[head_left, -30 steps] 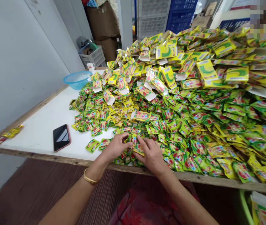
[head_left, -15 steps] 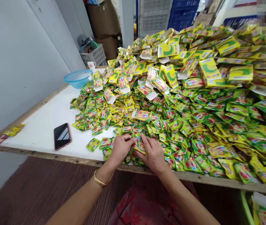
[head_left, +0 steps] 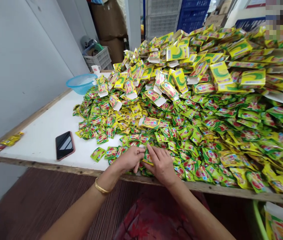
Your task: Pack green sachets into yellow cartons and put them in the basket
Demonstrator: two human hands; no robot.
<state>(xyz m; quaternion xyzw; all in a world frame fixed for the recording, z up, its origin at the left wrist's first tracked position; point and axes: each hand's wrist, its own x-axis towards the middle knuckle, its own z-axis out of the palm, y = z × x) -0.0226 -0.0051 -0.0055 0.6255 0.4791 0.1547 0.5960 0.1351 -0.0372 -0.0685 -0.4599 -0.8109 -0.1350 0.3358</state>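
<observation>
My right hand (head_left: 161, 165) grips a small green, yellow and red printed carton (head_left: 148, 157) at the table's front edge, fingers over its far side and thumb along its near side. At the carton's left end is my left hand (head_left: 131, 158), fingers curled and pinching there; a bit of white flap shows above them, and the fingertips are partly hidden. Around both hands lie many small green candy sachets (head_left: 111, 152). Just beyond them, another carton (head_left: 149, 122) lies on the sachets.
A large heap of yellow-green cartons (head_left: 177, 52) covers the back. A phone (head_left: 65, 145) lies left on the white table (head_left: 41, 125), with a blue basket (head_left: 81, 85) and a white cup (head_left: 96, 69) behind. A green-rimmed container (head_left: 260, 220) holding a carton stands below at right.
My left hand has shifted slightly and turned at the carton's left end, its fingers curling more. The carton, in my right hand, stays in nearly the same place. The view has moved a little.
</observation>
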